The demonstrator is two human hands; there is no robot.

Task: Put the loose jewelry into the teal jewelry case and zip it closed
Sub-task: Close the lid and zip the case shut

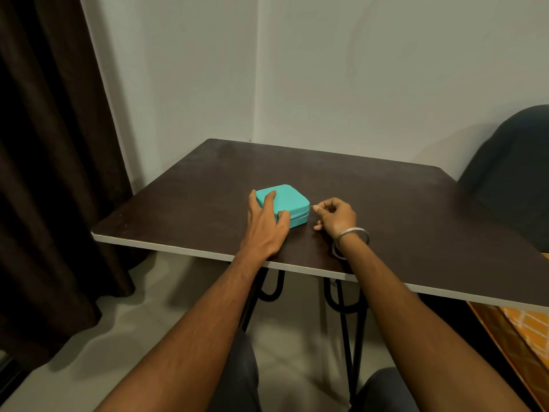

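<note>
A dark brown rectangular tabletop (pixel 371 203) is set against grey walls (pixel 326 69), a dark curtain (pixel 44 144) at left. The closed teal jewelry case (pixel 289 200) is pressed under the flat left hand (pixel 267 224); its small metal zipper pull (pixel 311 207) is pinched by the right hand (pixel 335 217). No writing is legible.

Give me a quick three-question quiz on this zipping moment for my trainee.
1. True or false: the left hand rests on the teal case.
2. What do the right hand fingers pinch? A) a bangle B) the zipper pull C) the table edge
3. Is any loose jewelry visible on the table?

Key: 1 true; 2 B; 3 none visible, apart from the bangle worn on the right wrist.
</note>
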